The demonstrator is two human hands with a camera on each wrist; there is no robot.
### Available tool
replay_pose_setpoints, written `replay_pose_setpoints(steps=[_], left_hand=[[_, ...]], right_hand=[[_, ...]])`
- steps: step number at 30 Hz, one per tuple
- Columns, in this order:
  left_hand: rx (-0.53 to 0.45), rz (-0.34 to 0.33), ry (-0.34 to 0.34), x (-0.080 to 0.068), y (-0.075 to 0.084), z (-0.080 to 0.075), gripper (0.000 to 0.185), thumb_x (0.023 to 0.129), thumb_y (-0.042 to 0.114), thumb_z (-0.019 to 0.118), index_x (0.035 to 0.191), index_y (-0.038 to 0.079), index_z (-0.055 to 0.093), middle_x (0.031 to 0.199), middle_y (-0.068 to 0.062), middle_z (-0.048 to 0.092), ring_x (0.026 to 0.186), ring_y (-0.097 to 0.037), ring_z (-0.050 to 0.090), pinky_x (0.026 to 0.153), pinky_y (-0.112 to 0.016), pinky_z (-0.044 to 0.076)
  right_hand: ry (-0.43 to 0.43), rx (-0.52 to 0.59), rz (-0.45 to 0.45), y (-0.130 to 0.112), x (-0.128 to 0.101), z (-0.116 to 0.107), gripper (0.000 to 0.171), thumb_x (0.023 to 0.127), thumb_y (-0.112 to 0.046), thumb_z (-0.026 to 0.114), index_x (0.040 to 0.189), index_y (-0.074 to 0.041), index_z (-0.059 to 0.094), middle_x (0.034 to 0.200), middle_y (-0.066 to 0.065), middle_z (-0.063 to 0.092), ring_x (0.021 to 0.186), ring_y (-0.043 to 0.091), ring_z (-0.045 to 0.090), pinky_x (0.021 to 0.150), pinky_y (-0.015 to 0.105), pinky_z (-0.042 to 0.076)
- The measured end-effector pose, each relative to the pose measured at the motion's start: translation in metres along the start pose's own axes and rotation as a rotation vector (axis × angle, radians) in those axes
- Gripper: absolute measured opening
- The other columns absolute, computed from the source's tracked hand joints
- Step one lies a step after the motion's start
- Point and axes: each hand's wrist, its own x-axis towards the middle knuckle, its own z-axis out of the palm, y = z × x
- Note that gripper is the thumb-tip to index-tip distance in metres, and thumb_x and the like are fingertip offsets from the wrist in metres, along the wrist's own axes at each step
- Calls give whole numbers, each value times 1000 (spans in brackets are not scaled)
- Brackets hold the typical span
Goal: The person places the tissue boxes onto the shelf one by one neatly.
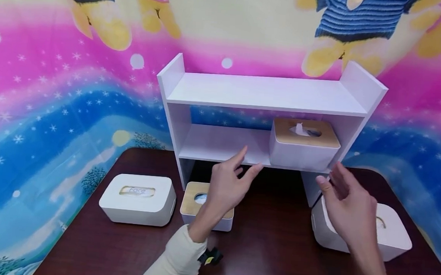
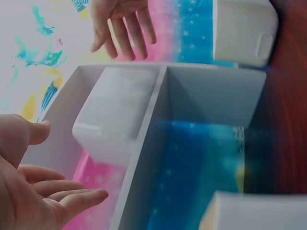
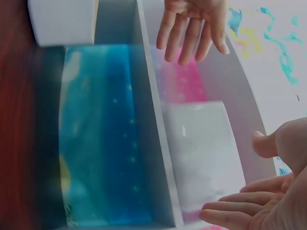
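A white box (image 1: 136,198) marked "face" sits at the table's (image 1: 269,253) left. Just right of it, a wood-lidded box (image 1: 193,204) lies partly under the left hand (image 1: 227,185), which hovers before the shelf (image 1: 266,93) with fingers spread loose, holding nothing. On the shelf's lower board, toward its right end, stands the tissue box (image 1: 303,143), wood-topped with a tissue poking up. The right hand (image 1: 349,208) hangs just below and right of it, fingers straight and slightly apart, gripping nothing. Behind that hand, another white box (image 1: 391,237) rests on the table.
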Motion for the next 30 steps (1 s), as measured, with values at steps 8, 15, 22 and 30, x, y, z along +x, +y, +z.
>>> replay_pose_setpoints(steps=[8, 15, 22, 30], left_hand=[[101, -58, -18, -31, -25, -42, 72, 101, 46, 75, 159, 10, 53, 159, -13, 58, 127, -36, 72, 105, -49, 60], [222, -91, -23, -47, -44, -68, 77, 100, 46, 76, 162, 11, 48, 165, -11, 50, 132, -39, 67, 105, -55, 59], [247, -140, -23, -56, -58, -84, 80, 99, 41, 79, 163, 7, 45, 166, -14, 48, 140, -39, 62, 116, -56, 51], [256, -206, -84, -69, -73, -93, 91, 100, 46, 76, 168, 5, 32, 171, -15, 41, 151, -37, 50, 119, -59, 47]], right_hand=[[-212, -16, -75, -15, -16, 29, 75, 106, -51, 65, 165, -8, 44, 153, 26, 59, 131, 47, 66, 104, 63, 55], [-327, -36, -141, -20, -30, 55, 75, 104, -49, 69, 163, -9, 46, 147, 27, 64, 123, 47, 71, 100, 63, 58], [-410, -9, -167, -22, -42, 88, 80, 101, -49, 74, 164, -8, 46, 134, 23, 73, 116, 32, 73, 100, 55, 59], [-512, 42, -145, -27, -57, 115, 83, 101, -42, 76, 165, -3, 40, 165, 20, 50, 148, 37, 55, 117, 57, 49]])
